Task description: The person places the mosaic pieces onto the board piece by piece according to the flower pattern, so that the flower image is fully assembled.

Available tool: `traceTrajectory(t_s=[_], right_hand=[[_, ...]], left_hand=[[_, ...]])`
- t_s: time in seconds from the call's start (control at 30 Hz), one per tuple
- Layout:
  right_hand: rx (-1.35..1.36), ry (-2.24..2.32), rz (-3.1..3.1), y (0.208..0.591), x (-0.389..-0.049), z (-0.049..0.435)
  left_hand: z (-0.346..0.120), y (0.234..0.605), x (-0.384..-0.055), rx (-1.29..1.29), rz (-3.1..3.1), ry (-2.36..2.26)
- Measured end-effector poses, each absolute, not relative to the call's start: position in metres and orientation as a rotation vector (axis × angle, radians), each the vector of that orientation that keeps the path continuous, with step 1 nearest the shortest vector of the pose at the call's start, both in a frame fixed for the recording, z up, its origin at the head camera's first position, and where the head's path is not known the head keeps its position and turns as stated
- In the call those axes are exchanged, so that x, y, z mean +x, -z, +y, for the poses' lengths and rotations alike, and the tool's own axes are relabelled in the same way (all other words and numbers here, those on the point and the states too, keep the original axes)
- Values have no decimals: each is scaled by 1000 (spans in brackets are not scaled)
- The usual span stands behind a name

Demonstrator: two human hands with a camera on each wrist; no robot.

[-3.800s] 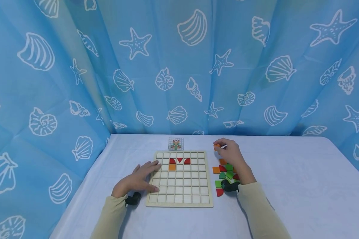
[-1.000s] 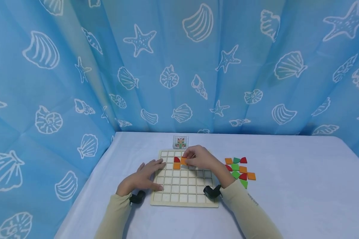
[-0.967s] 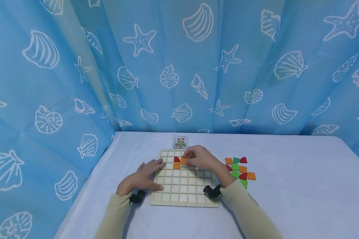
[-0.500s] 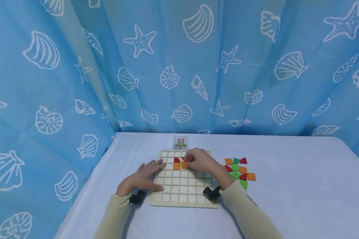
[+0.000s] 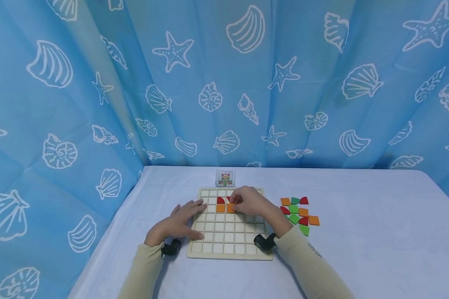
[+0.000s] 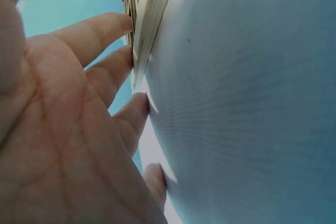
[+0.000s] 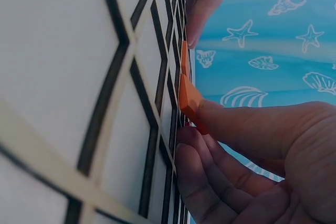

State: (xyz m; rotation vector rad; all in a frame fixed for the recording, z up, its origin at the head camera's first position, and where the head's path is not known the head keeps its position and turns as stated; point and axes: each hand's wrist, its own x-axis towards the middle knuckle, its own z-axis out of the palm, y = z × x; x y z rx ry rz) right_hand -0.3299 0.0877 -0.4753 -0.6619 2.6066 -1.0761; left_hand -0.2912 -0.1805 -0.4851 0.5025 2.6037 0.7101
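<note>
A wooden grid board (image 5: pixel 220 237) lies flat on the table. My left hand (image 5: pixel 181 220) rests on its left edge with fingers spread; in the left wrist view two fingertips touch the frame and the others reach the cloth. My right hand (image 5: pixel 251 202) pinches an orange square tile (image 7: pixel 190 98) between thumb and fingers. That tile is slightly tilted at a grid cell, right beside another orange square tile (image 5: pixel 220 208) set in the board. A red quarter-round tile (image 5: pixel 220 200) sits above the latter. Part of another red piece shows beside my right fingers, which hide the cells behind them.
To the right of the board lie several loose tiles (image 5: pixel 303 212) in red, green and orange. A small pattern card (image 5: pixel 225 178) stands behind the board. White cloth covers the table (image 5: pixel 378 232), and a blue shell-print curtain (image 5: pixel 217 83) hangs behind it.
My right hand has carried the orange square tile from the right of the board onto it, then lowered it beside the other orange one. My left hand stays on the board's edge.
</note>
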Motion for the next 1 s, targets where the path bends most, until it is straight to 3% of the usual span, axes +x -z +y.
traceTrajectory(t_s=[1.0], right_hand=[[-618, 1120, 2544, 475, -331, 87]], left_hand=[[-183, 487, -293, 531, 2603, -698]])
